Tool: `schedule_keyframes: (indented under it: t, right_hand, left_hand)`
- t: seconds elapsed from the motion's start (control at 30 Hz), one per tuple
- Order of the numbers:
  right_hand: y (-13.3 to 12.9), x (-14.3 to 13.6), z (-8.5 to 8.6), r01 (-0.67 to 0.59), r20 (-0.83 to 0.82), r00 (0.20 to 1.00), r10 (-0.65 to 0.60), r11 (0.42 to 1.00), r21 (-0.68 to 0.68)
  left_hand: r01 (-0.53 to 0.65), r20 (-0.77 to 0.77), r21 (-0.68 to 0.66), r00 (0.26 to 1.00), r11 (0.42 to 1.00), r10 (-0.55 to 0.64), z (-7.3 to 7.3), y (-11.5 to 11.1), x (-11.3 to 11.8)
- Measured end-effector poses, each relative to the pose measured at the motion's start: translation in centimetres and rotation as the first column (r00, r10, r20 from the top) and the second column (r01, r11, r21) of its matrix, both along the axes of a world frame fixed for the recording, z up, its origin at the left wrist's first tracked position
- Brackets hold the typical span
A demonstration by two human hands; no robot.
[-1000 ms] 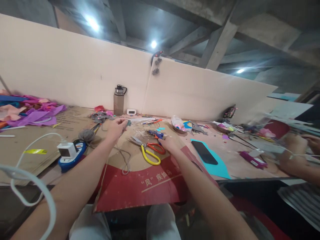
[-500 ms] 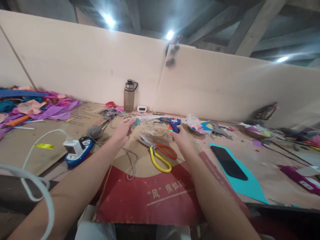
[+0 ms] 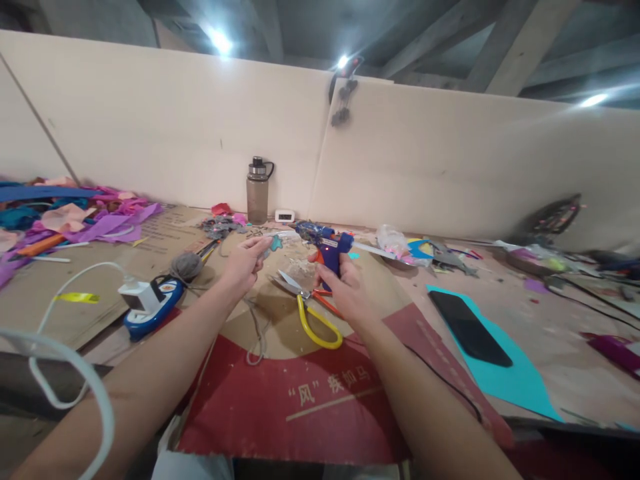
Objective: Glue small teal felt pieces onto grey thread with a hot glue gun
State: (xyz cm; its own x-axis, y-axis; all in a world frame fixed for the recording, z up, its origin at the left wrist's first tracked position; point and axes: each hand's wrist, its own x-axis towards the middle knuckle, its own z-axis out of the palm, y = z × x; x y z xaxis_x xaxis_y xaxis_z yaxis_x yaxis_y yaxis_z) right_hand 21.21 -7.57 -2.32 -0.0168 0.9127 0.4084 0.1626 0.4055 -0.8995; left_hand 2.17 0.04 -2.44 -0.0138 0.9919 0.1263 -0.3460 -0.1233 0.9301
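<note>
- Just above the middle of the frame, I have a small teal piece (image 3: 277, 244) pinched between thumb and fingertips of the left hand (image 3: 244, 265); that grip is narrow, closed on the near edge of the piece, whose exact shape I cannot make out.
- Right of it, the right hand (image 3: 346, 285) wraps the handle of a blue glue gun (image 3: 329, 252); how hard it squeezes I cannot tell from my end.
- One relation counts most, as I judge it: the teal piece lies left of the gun's front end and slightly lower in the picture, near but apart; the barrel runs left to right, front end toward the left hand, a pale stick (image 3: 373, 250) jutting from the back; the left hand is nearer the piece.
- Counting at the centre: two hands, one teal piece, one glue gun, one pale stick; below the gun, one pair of scissors (image 3: 314, 327), blades toward the upper left; beneath, one red-and-brown cardboard sheet (image 3: 235, 407).
- At right: one phone (image 3: 470, 327) on one turquoise sheet (image 3: 537, 392).
- Left of centre: one bottle (image 3: 257, 197), one white clock (image 3: 285, 216), one grey yarn ball (image 3: 186, 265); the fabric scraps (image 3: 75, 217) at far left I cannot count.
</note>
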Motion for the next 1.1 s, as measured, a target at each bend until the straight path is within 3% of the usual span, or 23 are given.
schedule_keyframes:
  t: [0.23,0.77,1.1]
  right_hand:
    - [0.1,-0.4,-0.6,0.046,0.194,0.979,-0.068,0.992,0.115]
    - [0.1,-0.7,-1.0,0.076,0.259,0.960,-0.107,0.989,0.128]
    - [-0.2,-0.8,-0.7,0.091,0.285,0.951,-0.124,0.988,0.127]
  left_hand:
    - [0.001,-0.007,0.023,1.000,1.000,-0.001,0.1,-0.2,0.2]
    - [0.036,0.003,0.048,0.999,0.998,-0.036,-0.2,0.0,0.2]
    - [-0.009,-0.043,0.098,0.999,0.995,0.013,-0.2,-0.3,0.3]
